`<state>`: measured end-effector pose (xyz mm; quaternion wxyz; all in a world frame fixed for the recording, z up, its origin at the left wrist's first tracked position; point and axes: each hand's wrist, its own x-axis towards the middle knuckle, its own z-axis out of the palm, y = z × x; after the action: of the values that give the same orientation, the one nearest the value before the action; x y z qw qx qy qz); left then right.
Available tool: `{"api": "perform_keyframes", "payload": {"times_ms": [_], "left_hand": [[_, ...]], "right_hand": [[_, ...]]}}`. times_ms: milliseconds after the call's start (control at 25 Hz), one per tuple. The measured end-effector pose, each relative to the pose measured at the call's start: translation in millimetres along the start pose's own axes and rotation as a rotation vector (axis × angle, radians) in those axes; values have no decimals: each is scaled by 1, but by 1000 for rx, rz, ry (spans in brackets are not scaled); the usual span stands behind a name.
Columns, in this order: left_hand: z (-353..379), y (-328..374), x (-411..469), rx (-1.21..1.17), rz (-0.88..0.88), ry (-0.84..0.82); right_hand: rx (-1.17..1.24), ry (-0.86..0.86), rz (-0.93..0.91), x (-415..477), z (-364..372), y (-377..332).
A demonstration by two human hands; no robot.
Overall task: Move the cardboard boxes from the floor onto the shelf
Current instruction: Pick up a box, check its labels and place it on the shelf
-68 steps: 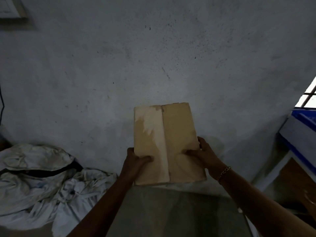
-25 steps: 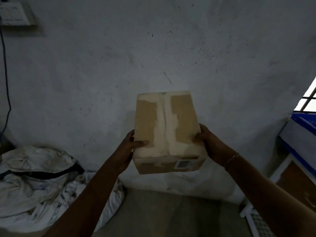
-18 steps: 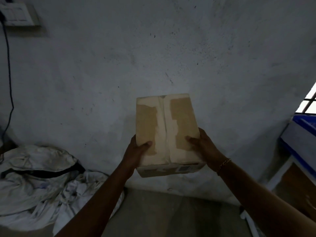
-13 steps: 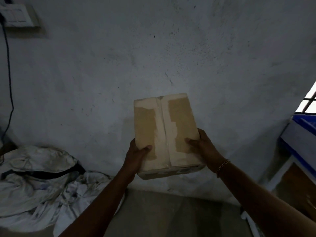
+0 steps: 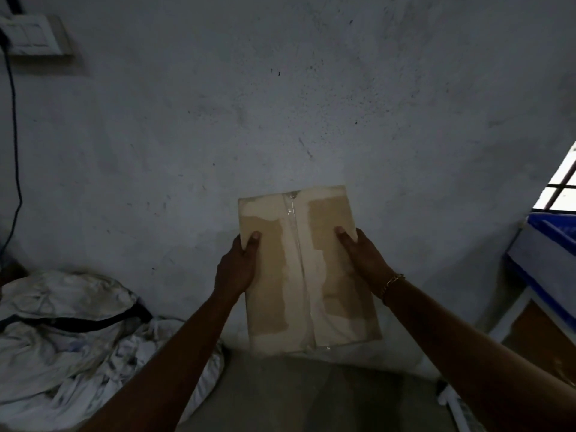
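Observation:
A brown cardboard box (image 5: 307, 269) with pale torn patches and clear tape down its middle seam hangs in the air in front of a grey wall. Its broad taped face is turned toward me. My left hand (image 5: 237, 266) grips its left edge, thumb on the face. On the right edge sits my right hand (image 5: 363, 258), a gold bracelet on the wrist. The box's underside and far side are hidden. No shelf surface shows clearly.
A heap of white cloth with a black strap (image 5: 68, 332) lies on the floor at the left. A blue-and-white unit (image 5: 548, 263) stands at the right under a barred window (image 5: 561, 188). A switch plate (image 5: 31, 35) and cable (image 5: 15, 157) are at upper left.
The box has tipped so its taped face looks at me and its labelled front side is out of sight. It sits lower, and both hands have slid further up its edges.

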<state>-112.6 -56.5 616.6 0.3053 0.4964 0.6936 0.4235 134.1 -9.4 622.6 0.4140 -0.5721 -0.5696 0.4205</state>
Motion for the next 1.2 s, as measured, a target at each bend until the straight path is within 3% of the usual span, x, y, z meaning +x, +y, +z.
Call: {"api": "perform_keyframes", "payload": {"times_ms": [360,480,560,680,800,960,1040,1120,1200], "left_hand": [[-4,-7,3,16,38,-74],[-28,-1,8,-402,-266,-160],[-42,0,11,-496,-420,-228],[-37,-6,6,-435,-346,-276],[-22,-12,-2,-419,-233,-323],[3,-15,-11,-265,-4,-151],[8,-24,-12,-223,54,-168],[4,-30,-8,-284,-3,-230],[-2,-27,-4,-469,-266,-221]], "right_hand": [[89,28,61,-4,5,14],[231,-71,230,-10,-12,5],[270,-140,298,-8,-25,1],[266,-224,310,2,-39,-5],[93,-258,342,1,-35,-2],[162,-166,148,-5,-13,13],[209,-122,94,-8,-12,23],[246,-92,105,-11,-18,30],[274,-90,198,-20,-23,31]]}}
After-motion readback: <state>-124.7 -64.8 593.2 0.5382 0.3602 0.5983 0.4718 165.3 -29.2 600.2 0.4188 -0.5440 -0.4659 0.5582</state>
